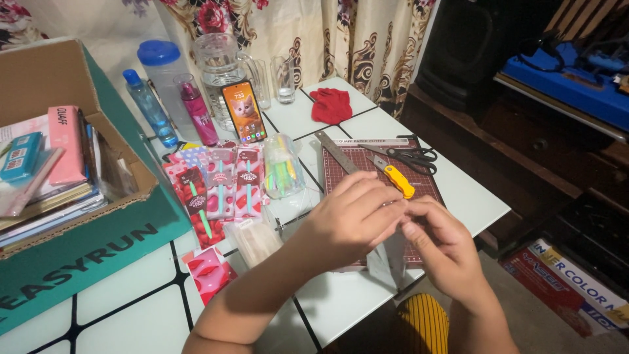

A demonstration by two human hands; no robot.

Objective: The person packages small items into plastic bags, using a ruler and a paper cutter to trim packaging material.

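Head view: two bare hands meet at lower centre of the frame, over the near edge of a white tiled table (pixel 458 190).
Left hand (pixel 350 219): curled, fingers bent over and pinching the top of a thin clear plastic sleeve (pixel 386 262).
Right hand (pixel 442 246): fingertips closed on the same top edge, just beside the left hand's fingers.
Sleeve position: hangs down from the fingers, in front of the maroon cutting mat (pixel 393 183), at lower centre.
Handling: looks very light, limp and slick; likely to crease or slip, so a pinch at the top edge or corners seems the surest hold.
Mat tools: yellow utility knife (pixel 395 177), steel ruler (pixel 335 152) and black scissors (pixel 409 156) lie on the mat, above the hands.
Left of hands: pink strawberry-print packets (pixel 219 187) spread flat.
Upper centre: phone (pixel 244 111) propped against a glass pitcher (pixel 219 65).
Far left: open cardboard box (pixel 39 78) with stationery.
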